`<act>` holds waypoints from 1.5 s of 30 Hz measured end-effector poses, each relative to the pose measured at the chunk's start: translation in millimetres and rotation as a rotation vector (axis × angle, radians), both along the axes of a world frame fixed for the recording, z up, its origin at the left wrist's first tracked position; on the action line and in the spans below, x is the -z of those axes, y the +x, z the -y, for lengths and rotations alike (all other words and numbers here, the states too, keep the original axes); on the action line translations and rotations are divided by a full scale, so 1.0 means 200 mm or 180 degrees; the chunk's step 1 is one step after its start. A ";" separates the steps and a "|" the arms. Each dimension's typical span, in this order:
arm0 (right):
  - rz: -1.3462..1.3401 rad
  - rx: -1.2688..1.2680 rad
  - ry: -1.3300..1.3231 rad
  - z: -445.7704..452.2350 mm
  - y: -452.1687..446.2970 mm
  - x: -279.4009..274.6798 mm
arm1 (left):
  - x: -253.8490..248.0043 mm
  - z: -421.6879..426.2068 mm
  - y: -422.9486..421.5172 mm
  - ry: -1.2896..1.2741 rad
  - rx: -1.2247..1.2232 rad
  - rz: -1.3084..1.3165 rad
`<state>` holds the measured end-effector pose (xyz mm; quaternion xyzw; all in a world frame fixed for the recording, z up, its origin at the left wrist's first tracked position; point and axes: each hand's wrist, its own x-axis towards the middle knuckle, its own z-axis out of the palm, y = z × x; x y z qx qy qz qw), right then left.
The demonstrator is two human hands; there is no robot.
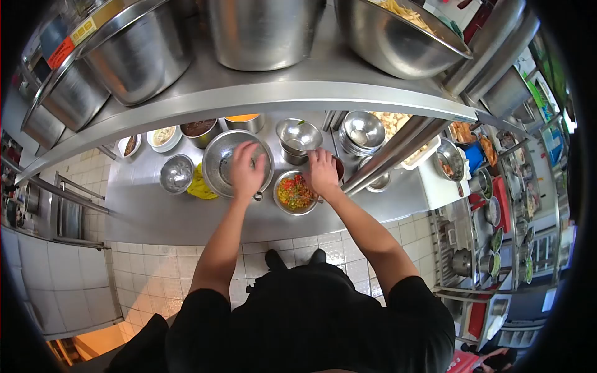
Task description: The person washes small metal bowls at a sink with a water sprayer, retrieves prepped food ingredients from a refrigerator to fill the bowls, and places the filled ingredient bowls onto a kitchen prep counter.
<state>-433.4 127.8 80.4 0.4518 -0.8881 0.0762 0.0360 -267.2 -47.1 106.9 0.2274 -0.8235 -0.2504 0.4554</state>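
Note:
My left hand (247, 169) is over a large perforated steel bowl (217, 163), its fingers curved and apart with nothing seen in them. My right hand (323, 174) reaches past a steel bowl of chopped red, green and yellow vegetables (295, 193). Its fingers stretch forward, close to a stack of small steel bowls (298, 135); a dark red bowl (339, 168) shows partly behind this hand. A thin utensil handle (319, 200) sticks out over the vegetable bowl's right rim. The undersides of my right fingers are hidden.
An overhead shelf (261, 93) carries large steel pots and a bowl (398, 43). Along the steel table (149, 217) are a small bowl (176, 174), a yellow cloth or bag (200, 185) and food containers. Slanted metal posts (398, 152) stand right of my hand.

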 end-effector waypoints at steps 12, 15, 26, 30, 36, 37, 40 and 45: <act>-0.0298 -0.0553 0.0948 0.30 -0.03 -0.02 | 0.57 0.07 1.15 0.2098 -0.1170 -0.0694; -0.0208 -0.0439 0.1217 0.32 -0.02 -0.07 | 0.72 0.19 1.25 0.3264 -0.1335 -0.0752; -0.0022 -0.0816 -0.0283 0.13 0.26 -0.20 | 1.15 1.12 1.10 0.4797 -0.0918 -0.1100; 0.0891 -0.1282 -0.0634 -0.26 0.32 -0.24 | 1.21 1.36 1.19 0.4444 -0.1245 -0.1334; 0.2047 0.0767 -0.1606 -1.06 0.06 -0.06 | 0.50 1.69 1.09 0.2412 -0.1334 -0.0317; 0.2426 0.1172 -0.2453 -1.13 -0.04 0.03 | 0.39 1.65 0.92 0.2551 -0.0828 -0.0759; 0.1893 0.2179 -0.2130 -1.18 -0.41 0.07 | 0.03 1.26 0.37 0.3093 -0.0009 -0.0717; 0.3079 0.2146 -0.2465 -0.77 -0.94 0.06 | -0.08 0.46 -0.36 0.3685 0.0713 0.0487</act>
